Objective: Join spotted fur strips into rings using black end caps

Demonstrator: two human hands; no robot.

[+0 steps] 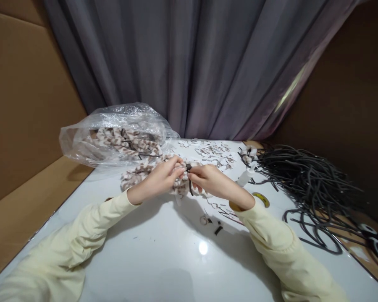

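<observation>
Above the middle of the table, my left hand (164, 174) and my right hand (206, 178) meet almost fingertip to fingertip. Thumb and fingers of the right one pinch a black cord (190, 188), whose short end hangs below them. A dark part of it shows between both hands. My left hand is closed in a pinch too, but its fingers hide what they grip. Fluffy brown-and-white fabric pieces (134, 175) lie in a pile behind and beside my hands.
A clear plastic bag (113, 115) with more fluffy pieces stands back left. Small metal pieces (216, 151) are scattered behind my hands. To the right are a white bottle (246, 176), a yellow curved object (261, 199) and a heap of black cords (308, 176). Cardboard walls flank the table.
</observation>
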